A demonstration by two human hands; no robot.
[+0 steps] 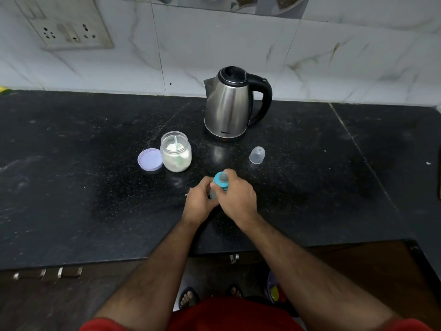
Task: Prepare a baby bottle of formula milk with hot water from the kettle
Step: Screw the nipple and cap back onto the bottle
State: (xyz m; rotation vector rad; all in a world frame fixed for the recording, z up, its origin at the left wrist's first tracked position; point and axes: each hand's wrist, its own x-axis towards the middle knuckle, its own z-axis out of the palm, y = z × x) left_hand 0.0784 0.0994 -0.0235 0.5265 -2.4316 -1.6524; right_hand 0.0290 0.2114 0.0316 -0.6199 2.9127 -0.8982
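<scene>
A baby bottle (219,181) with a teal collar and clear teat stands on the black counter (83,199), near the front middle. My left hand (200,201) is wrapped around its body, which is mostly hidden. My right hand (236,197) grips the teal collar from the right. Behind the bottle stands a steel kettle (229,106) with a black handle and closed lid. An open clear jar (176,151) of white formula powder holds a green scoop. Its lilac lid (149,159) lies just left of it. The bottle's clear cap (257,155) rests to the right.
A marble-tiled wall (214,44) backs the counter, with a socket plate (66,27) at the upper left. The counter's front edge (143,261) runs above drawer handles. Some white powder grains lie on the counter beside my left hand.
</scene>
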